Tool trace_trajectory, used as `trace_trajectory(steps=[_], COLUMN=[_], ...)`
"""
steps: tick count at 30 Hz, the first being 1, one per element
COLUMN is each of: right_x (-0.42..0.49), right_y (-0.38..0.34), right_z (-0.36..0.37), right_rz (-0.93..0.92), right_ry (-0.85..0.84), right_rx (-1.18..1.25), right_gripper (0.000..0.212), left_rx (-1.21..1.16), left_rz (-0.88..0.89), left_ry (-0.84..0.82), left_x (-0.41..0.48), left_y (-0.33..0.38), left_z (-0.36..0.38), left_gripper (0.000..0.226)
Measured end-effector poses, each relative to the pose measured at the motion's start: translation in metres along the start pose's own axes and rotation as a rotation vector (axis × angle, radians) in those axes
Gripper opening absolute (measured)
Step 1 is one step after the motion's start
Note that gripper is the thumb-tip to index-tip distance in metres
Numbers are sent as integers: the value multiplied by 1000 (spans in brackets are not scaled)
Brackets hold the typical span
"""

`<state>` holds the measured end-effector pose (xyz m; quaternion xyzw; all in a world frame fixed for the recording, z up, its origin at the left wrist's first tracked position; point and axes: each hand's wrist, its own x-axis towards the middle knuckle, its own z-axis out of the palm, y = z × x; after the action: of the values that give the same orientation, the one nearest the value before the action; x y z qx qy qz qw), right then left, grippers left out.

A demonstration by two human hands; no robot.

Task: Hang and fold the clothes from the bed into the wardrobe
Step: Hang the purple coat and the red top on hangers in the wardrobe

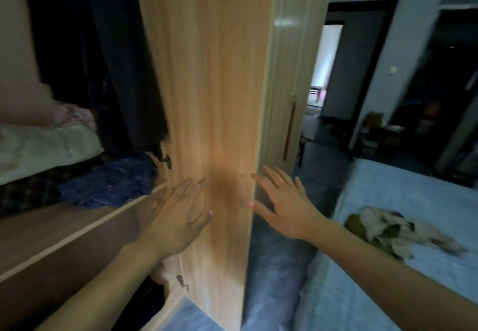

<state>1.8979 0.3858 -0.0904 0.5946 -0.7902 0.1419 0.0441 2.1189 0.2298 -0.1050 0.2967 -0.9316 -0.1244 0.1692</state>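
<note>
Clothes: one crumpled green-and-white garment (382, 230) lies on the bed (388, 297), on its pale blue sheet, to the right of my right hand (282, 206) and well apart from it. The wardrobe door (207, 85), light wood, stands open between my two hands. My left hand (178, 214) has straight fingers at the door's inner face; blur keeps me from telling whether it touches. My right hand has its fingers spread and straight at the door's outer edge and holds nothing. Left of my left hand, inside the wardrobe: dark hanging clothes (116, 59), blue fabric (108, 183), pale folded bedding (44, 149).
</note>
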Motion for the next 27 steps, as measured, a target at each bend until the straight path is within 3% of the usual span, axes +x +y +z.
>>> trace_trajectory(steps=[4,9,14,21,27], right_x=[-72,-171,-259,-410,-548], right_y=[40,95,151,248,305], right_z=[-25,-52,-72,-101,-113], right_rz=[171,355,463,601,857], right_ry=[65,176,240,317,315], right_rx=[13,41,12,20,5], right_gripper=[66,75,80,68,67], left_rx=[-18,-38,11,-40,-128], left_rz=[144,321,429,549,650], left_ry=[-28,-100,-151,-222,-389], left_x=[15,10,11,-21,-63], left_y=[59,155,251,420,548], left_z=[28,55,87,157,237], left_gripper=[70,85,70,76,66])
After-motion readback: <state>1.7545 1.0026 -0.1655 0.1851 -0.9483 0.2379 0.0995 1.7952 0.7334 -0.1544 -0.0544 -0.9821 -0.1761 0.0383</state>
